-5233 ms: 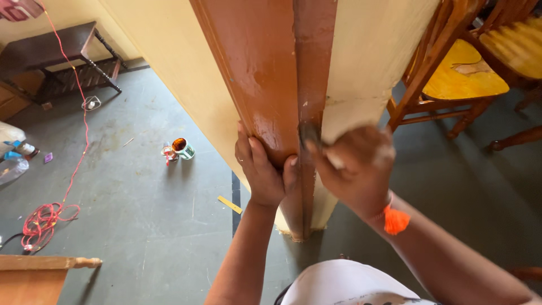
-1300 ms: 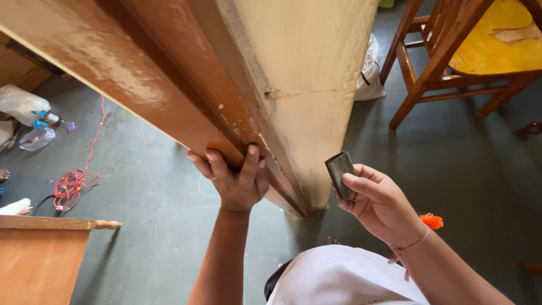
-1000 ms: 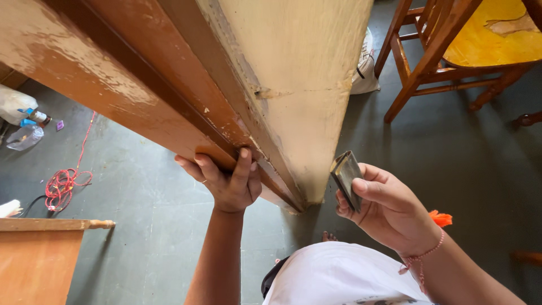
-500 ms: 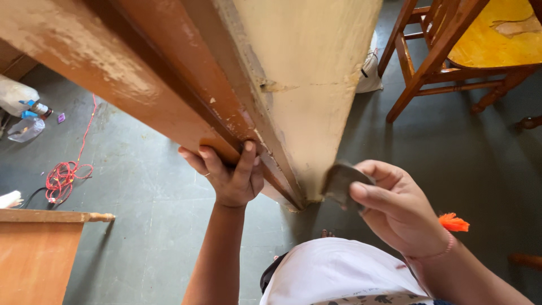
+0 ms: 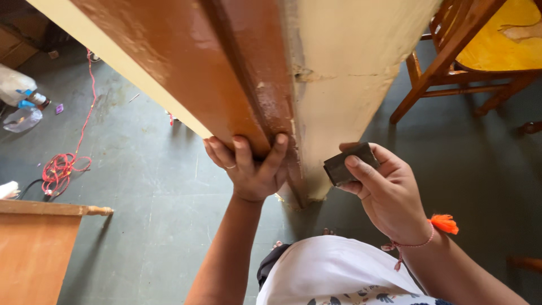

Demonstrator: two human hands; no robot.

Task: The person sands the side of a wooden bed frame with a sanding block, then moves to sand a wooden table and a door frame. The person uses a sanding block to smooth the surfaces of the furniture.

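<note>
My left hand [image 5: 250,169] grips the brown painted door frame [image 5: 226,73]: the fingers curl over its front edge, and the thumb [image 5: 275,155] presses against the narrower brown strip beside it. A thin ring shows on one finger. My right hand [image 5: 387,189] is closed around a dark folded piece of sandpaper [image 5: 347,164], pinched between thumb and fingers, held just beside the cream wall [image 5: 350,62] and apart from the brown wood. I cannot tell whether the sandpaper touches the wall. A beaded thread with an orange tassel [image 5: 444,223] circles the right wrist.

The frame's paint is glossy on its broad face and chipped along the seam where wood meets plaster. The wall shows a horizontal crack at about the height of the chips. The frame and wall run down to a grey-green floor [image 5: 141,186].

On the floor, well apart to the left, lie a coiled red cord [image 5: 59,169] and clear plastic bottles [image 5: 20,96]. A brown wooden furniture top [image 5: 34,248] fills the lower left corner. To the upper right stands a wooden chair [image 5: 468,62] with a yellow seat. My white garment [image 5: 339,271] occupies the bottom centre.
</note>
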